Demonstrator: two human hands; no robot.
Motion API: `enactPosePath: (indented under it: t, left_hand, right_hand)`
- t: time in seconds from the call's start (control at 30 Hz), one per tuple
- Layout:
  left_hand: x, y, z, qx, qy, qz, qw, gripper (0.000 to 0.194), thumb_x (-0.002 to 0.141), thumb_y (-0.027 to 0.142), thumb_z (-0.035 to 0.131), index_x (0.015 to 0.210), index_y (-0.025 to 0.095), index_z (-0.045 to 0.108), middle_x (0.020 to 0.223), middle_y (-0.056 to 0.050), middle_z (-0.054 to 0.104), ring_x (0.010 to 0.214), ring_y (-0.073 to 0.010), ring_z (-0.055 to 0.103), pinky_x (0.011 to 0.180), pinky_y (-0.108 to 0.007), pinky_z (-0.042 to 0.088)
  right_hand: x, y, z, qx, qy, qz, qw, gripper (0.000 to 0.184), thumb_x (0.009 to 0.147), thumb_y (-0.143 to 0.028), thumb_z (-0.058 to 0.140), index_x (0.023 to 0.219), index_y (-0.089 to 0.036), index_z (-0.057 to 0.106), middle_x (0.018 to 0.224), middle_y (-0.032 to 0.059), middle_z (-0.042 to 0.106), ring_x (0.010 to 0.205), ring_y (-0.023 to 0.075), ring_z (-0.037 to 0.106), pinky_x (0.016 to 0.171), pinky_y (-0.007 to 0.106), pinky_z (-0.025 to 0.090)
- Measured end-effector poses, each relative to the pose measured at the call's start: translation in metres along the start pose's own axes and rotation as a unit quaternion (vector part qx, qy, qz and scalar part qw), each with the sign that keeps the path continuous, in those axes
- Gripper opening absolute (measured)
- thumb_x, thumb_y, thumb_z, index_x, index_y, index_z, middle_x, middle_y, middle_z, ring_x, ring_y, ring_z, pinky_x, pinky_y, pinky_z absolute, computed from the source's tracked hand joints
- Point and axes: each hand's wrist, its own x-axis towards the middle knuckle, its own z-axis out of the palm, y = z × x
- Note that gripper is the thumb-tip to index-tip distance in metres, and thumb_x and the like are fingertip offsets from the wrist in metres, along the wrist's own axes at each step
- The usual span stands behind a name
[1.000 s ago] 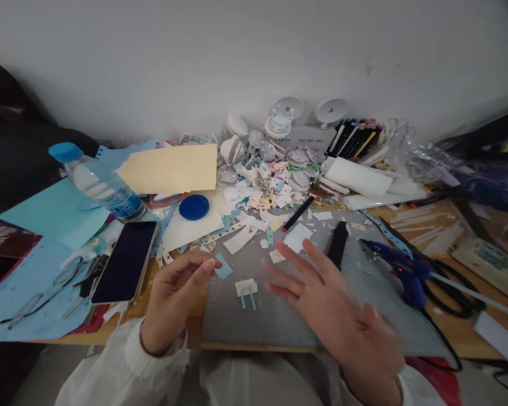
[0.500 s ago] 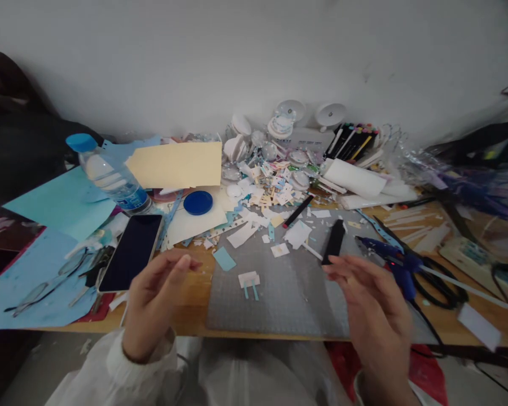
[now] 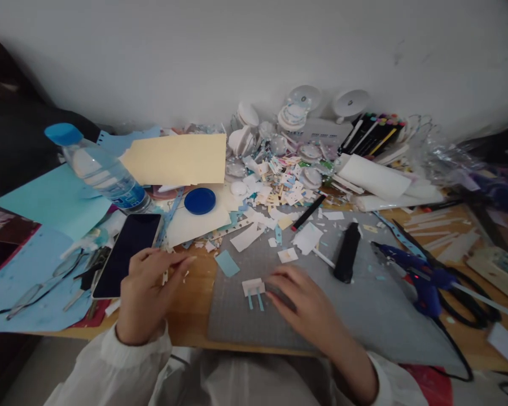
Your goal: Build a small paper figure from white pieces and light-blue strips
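Note:
A small white paper piece with two light-blue strips [image 3: 253, 287] lies on the grey cutting mat [image 3: 317, 321]. My right hand [image 3: 302, 301] is at its right edge, thumb and forefinger apart; whether the fingertips touch it is unclear. My left hand [image 3: 146, 287] hovers left of the mat, near the phone [image 3: 129, 254], with thumb and forefinger tips pinched together. Anything between those tips is too small to make out. A light-blue paper rectangle [image 3: 227, 263] rests just above the white piece. Farther right on the mat lies a black cylindrical tool [image 3: 347, 254].
A blue glue gun [image 3: 419, 276] and black scissors [image 3: 469, 304] lie at the right. The water bottle [image 3: 104, 172], glasses [image 3: 38, 290] and a blue lid [image 3: 200, 201] are on the left side. Paper scraps [image 3: 279, 180] heap up toward the wall, near several pens [image 3: 375, 135].
My right hand has moved left, from beside the black tool to the small white paper piece. My left hand stays about where it was. The view has shifted slightly.

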Motion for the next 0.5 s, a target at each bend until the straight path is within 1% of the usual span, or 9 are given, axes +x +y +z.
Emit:
enactPosePath:
  t: [0.03, 0.07, 0.1, 0.17, 0.2, 0.23, 0.33, 0.43, 0.5]
  left_hand:
    - [0.001, -0.001, -0.001, 0.016, 0.002, 0.012, 1.0, 0.005, 0.085, 0.029, 0.066, 0.081, 0.026, 0.068, 0.074, 0.001, 0.071, 0.081, -0.0218, 0.066, 0.09, -0.041, 0.046]
    - [0.002, -0.002, -0.002, 0.025, 0.001, 0.022, 0.999, 0.005, 0.085, 0.028, 0.066, 0.083, 0.025, 0.068, 0.08, -0.001, 0.072, 0.087, -0.0235, 0.066, 0.092, -0.043, 0.045]
    - [0.003, -0.002, -0.002, 0.025, -0.003, 0.027, 0.999, 0.005, 0.085, 0.027, 0.065, 0.088, 0.024, 0.069, 0.091, -0.003, 0.073, 0.095, -0.0251, 0.066, 0.093, -0.044, 0.045]
    - [0.005, -0.002, -0.001, 0.01, -0.007, 0.02, 1.0, 0.016, 0.087, 0.025, 0.063, 0.103, 0.024, 0.068, 0.109, -0.007, 0.069, 0.105, -0.0258, 0.063, 0.092, -0.041, 0.047]
    - [0.005, -0.001, 0.001, 0.0, -0.008, 0.017, 1.0, 0.02, 0.087, 0.024, 0.062, 0.107, 0.024, 0.066, 0.11, -0.007, 0.069, 0.103, -0.0245, 0.064, 0.09, -0.039, 0.048]
    - [0.005, 0.0, 0.003, -0.008, -0.013, 0.016, 1.0, 0.021, 0.088, 0.022, 0.062, 0.108, 0.024, 0.066, 0.107, -0.006, 0.069, 0.1, -0.0229, 0.065, 0.089, -0.036, 0.049]
    - [0.003, 0.002, 0.016, -0.016, -0.055, 0.029, 0.998, 0.018, 0.09, 0.021, 0.059, 0.106, 0.023, 0.065, 0.099, -0.004, 0.07, 0.095, -0.0204, 0.065, 0.088, -0.033, 0.048]
    - [0.003, 0.006, 0.031, 0.001, -0.123, 0.039, 0.992, 0.021, 0.091, 0.026, 0.057, 0.109, 0.02, 0.065, 0.104, -0.008, 0.067, 0.1, -0.0241, 0.061, 0.089, -0.037, 0.048]
    - [0.004, 0.011, 0.041, 0.032, -0.167, 0.038, 0.985, 0.024, 0.09, 0.03, 0.059, 0.11, 0.02, 0.066, 0.105, -0.01, 0.065, 0.099, -0.0274, 0.06, 0.087, -0.042, 0.047]
  right_hand:
    - [0.005, -0.001, 0.003, -0.009, -0.018, -0.008, 1.0, 0.016, 0.09, -0.019, 0.055, 0.104, -0.022, 0.063, 0.104, 0.0083, 0.062, 0.096, 0.0209, 0.061, 0.082, 0.037, 0.054]
    - [0.009, -0.002, 0.005, -0.017, -0.032, -0.015, 0.999, 0.015, 0.09, -0.019, 0.054, 0.102, -0.021, 0.063, 0.103, 0.0082, 0.061, 0.094, 0.0208, 0.061, 0.08, 0.037, 0.054]
    - [0.011, -0.003, 0.007, -0.024, -0.042, -0.021, 0.999, 0.013, 0.091, -0.019, 0.054, 0.099, -0.021, 0.063, 0.101, 0.0077, 0.061, 0.092, 0.0205, 0.06, 0.078, 0.037, 0.053]
    - [0.015, -0.004, 0.009, -0.032, -0.055, -0.025, 0.998, 0.01, 0.091, -0.019, 0.054, 0.094, -0.021, 0.063, 0.097, 0.0064, 0.06, 0.088, 0.0195, 0.059, 0.076, 0.036, 0.052]
    - [0.016, -0.004, 0.009, -0.033, -0.056, -0.026, 0.998, 0.009, 0.091, -0.019, 0.055, 0.092, -0.02, 0.063, 0.094, 0.0057, 0.06, 0.087, 0.0191, 0.059, 0.075, 0.035, 0.052]
    - [0.017, -0.004, 0.01, -0.033, -0.054, -0.026, 0.998, 0.008, 0.091, -0.019, 0.055, 0.09, -0.02, 0.063, 0.092, 0.005, 0.06, 0.086, 0.0189, 0.059, 0.075, 0.035, 0.052]
    - [0.019, 0.001, 0.008, -0.034, -0.033, -0.011, 0.999, 0.009, 0.091, -0.018, 0.054, 0.089, -0.02, 0.063, 0.09, 0.0046, 0.06, 0.086, 0.0191, 0.058, 0.075, 0.035, 0.051]
    - [0.021, 0.01, 0.004, -0.044, 0.016, 0.021, 0.999, 0.011, 0.093, -0.018, 0.051, 0.09, -0.019, 0.062, 0.095, 0.0077, 0.061, 0.091, 0.0219, 0.058, 0.079, 0.039, 0.051]
    - [0.021, 0.016, -0.001, -0.051, 0.049, 0.039, 0.997, 0.012, 0.094, -0.02, 0.049, 0.097, -0.018, 0.061, 0.099, 0.0096, 0.061, 0.095, 0.0237, 0.058, 0.083, 0.042, 0.05]
